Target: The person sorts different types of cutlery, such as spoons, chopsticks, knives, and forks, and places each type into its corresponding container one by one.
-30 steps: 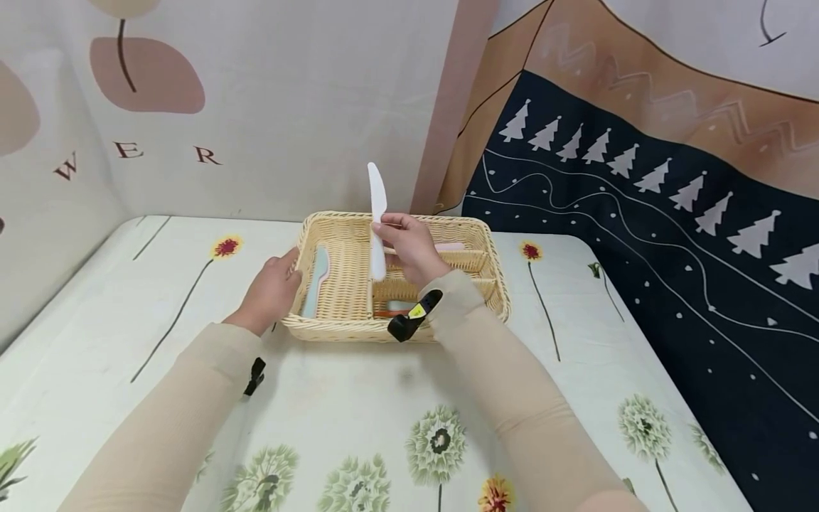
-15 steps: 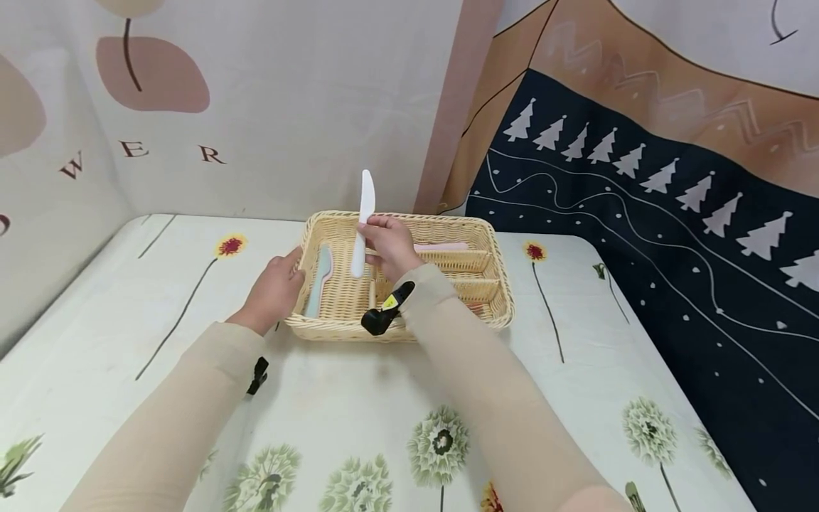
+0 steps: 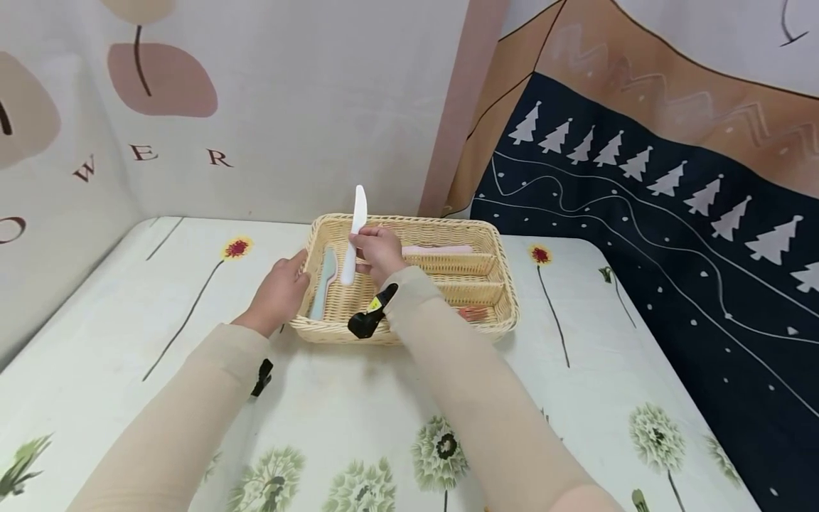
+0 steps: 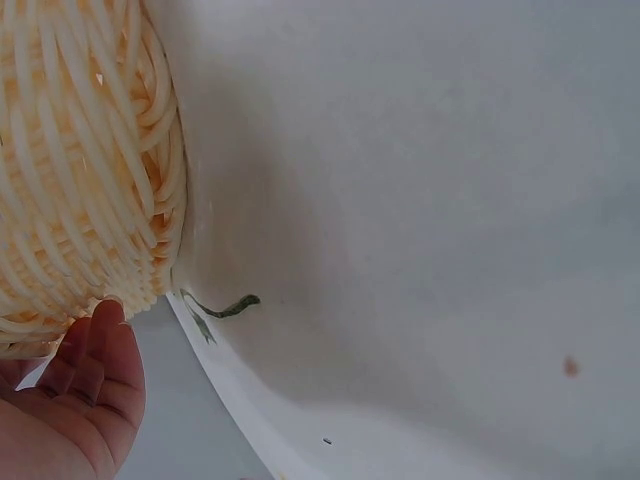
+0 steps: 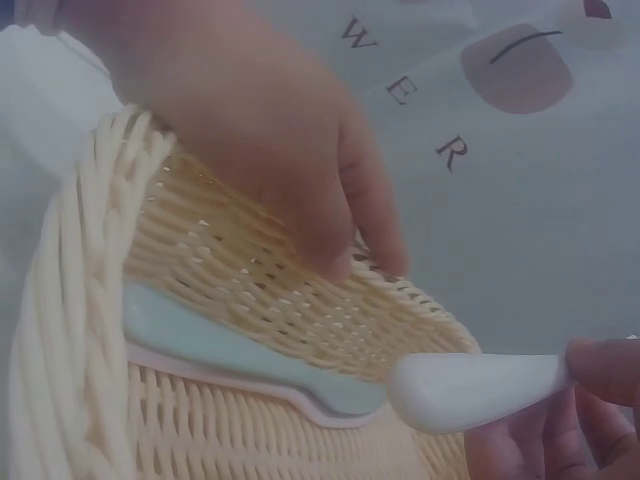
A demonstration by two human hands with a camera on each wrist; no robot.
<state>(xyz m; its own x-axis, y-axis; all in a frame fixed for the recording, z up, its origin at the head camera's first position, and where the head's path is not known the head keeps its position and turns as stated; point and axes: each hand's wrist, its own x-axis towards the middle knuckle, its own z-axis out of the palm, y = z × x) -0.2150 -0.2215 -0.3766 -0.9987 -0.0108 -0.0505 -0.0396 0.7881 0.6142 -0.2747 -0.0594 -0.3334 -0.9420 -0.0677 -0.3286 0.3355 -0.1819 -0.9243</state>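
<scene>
My right hand pinches an upright white plastic knife over the left compartment of the wicker basket. In the right wrist view, the rounded end of its handle points toward the basket's left wall. At the basket's left end, my left hand grips the rim, and the left wrist view has its fingers against the woven outer side. A pale green knife lies in the left compartment, with a pink one under it.
Dividers split the basket's right part into rows. A pink utensil lies in the back row and orange-red fork tines show in the front one. A flowered cloth covers the table; a printed curtain hangs behind.
My right hand has moved left with the white knife, from the divider to over the left compartment, and slightly down. The left hand keeps its place at the rim.
</scene>
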